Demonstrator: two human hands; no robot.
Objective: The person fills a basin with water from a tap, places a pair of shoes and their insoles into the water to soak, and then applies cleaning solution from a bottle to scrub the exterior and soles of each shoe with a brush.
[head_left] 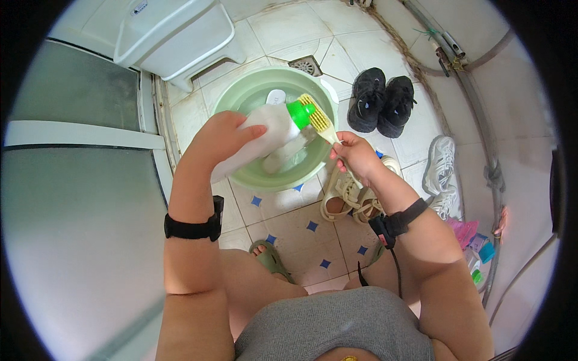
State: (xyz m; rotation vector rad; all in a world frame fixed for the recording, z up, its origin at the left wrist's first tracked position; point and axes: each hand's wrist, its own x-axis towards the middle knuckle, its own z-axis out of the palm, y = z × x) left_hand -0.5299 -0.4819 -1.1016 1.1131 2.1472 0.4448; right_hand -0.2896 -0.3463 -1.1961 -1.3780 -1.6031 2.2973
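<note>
My left hand is wrapped round a white plastic bottle with a bright green cap, tilted with the cap toward the right. Its spout meets the yellow bristles of a pale scrubbing brush. My right hand grips the brush by its handle, bristles facing the bottle. Under both lies a light green basin of water. A white insole-like piece shows in it, with a pale shape partly hidden by the bottle, perhaps a shoe.
Black sneakers stand right of the basin, beige strappy shoes nearer me, white sneakers by the right wall. A white plastic stool stands far left, near a floor drain. Several bottles sit at the lower right.
</note>
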